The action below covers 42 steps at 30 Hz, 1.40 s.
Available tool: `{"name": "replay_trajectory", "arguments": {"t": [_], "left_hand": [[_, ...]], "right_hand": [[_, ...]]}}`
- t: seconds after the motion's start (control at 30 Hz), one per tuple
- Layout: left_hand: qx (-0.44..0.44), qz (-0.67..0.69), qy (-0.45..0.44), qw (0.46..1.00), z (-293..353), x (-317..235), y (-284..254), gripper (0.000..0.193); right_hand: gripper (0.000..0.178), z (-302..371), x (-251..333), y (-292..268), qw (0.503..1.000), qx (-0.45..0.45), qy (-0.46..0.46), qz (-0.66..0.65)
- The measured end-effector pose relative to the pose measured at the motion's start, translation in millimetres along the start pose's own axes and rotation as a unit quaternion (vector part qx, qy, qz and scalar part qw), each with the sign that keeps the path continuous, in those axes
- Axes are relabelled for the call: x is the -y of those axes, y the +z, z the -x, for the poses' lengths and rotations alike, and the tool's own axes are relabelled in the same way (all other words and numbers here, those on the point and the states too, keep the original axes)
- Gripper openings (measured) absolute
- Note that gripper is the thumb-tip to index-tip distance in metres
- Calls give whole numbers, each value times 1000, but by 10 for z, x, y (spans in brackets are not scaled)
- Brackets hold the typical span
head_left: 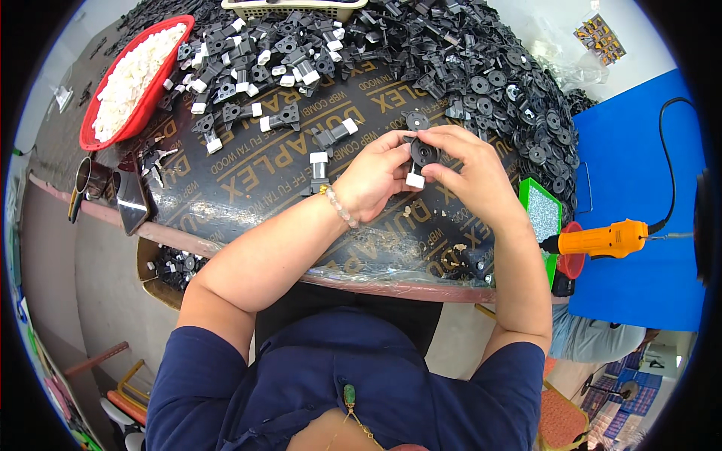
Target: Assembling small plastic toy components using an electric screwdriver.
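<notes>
Dial centred on the part in hand, 12 o'clock pointing away from the person.

Centre: one part (425,153), black, with a round disc and a white cap (414,180) at its near end, held above the table (233,199).
Left hand (376,169): at 9 o'clock; thumb and fingertips narrowed on the part; beaded bracelet (342,207) at the wrist.
Right hand (470,167): at 3 o'clock; thumb and forefinger narrowed on the part's other side.
12 o'clock: a black disc (416,120), just beside the fingertips; cannot tell whether it is joined to the part.
1 to 2 o'clock: heap of black pieces (492,83), many with discs.
3 o'clock: blue board (628,158), well apart.
4 o'clock: green tray (530,188) of small silvery bits; red bowl (575,263); orange driver (611,238), its dark end toward the tray.
8 o'clock: box (147,274) of black and white pieces, below table level.
9 o'clock: loose capped piece (319,169), near the left wrist; keys (156,161); phone (134,201); metal mug (92,179).
9 to 10 o'clock: red basket (92,120) of white caps.
10 o'clock: heap of capped pieces (252,64).
10 to 11 o'clock: beige basket (297,7), cut by the upper edge.
</notes>
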<state>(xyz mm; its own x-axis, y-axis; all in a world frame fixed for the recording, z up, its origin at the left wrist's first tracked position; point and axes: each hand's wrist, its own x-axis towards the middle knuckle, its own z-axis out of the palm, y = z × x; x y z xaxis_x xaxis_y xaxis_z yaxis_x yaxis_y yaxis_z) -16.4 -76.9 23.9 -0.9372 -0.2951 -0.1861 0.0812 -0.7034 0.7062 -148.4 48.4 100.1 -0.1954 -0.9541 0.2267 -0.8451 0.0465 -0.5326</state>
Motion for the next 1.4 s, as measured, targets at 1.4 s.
{"name": "replay_trajectory", "arguments": {"t": [1.4], "left_hand": [[43,-22,-26,999,41,-184,-28,39]], "right_hand": [[13,1642,-55,-194,946,145,219,189]]}}
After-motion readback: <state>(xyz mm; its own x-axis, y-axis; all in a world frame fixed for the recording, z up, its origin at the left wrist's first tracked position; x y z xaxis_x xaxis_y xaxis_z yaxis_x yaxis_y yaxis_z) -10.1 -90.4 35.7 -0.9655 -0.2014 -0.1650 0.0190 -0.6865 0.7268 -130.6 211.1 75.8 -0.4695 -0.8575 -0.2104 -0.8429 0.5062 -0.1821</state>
